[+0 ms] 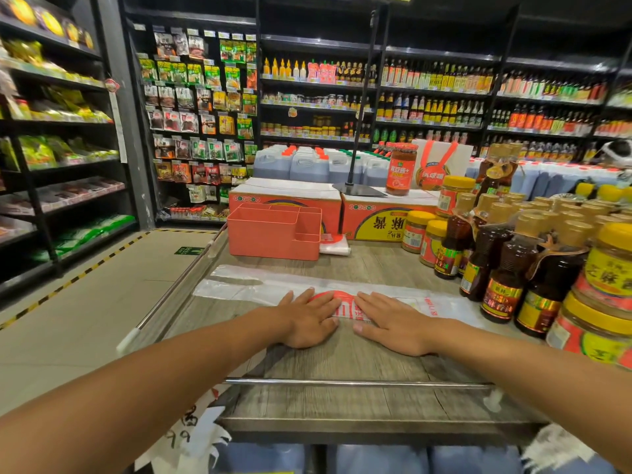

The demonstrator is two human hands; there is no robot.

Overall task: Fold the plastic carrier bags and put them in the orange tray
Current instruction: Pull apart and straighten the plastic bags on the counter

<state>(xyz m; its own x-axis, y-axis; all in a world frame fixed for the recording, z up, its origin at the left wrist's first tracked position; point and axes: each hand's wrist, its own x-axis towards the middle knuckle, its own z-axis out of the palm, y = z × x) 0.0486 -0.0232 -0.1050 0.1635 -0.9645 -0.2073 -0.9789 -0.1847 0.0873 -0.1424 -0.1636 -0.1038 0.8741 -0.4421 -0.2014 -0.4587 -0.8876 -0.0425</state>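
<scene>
A clear plastic carrier bag point(260, 285) with a red print lies flat in a long strip across the wooden display table point(342, 364). My left hand point(309, 319) and my right hand point(393, 325) press flat on its middle, side by side, fingers straight. The orange tray point(270, 234), with several compartments, stands at the back left of the table. A small folded white bag point(333, 248) lies just right of the tray.
Sauce bottles point(506, 278) and yellow-lidded jars point(605, 268) crowd the table's right side. Orange cartons point(376, 213) stand behind the tray. A metal rail point(359, 382) runs along the near edge, and more plastic bags point(198, 429) hang below it at the left.
</scene>
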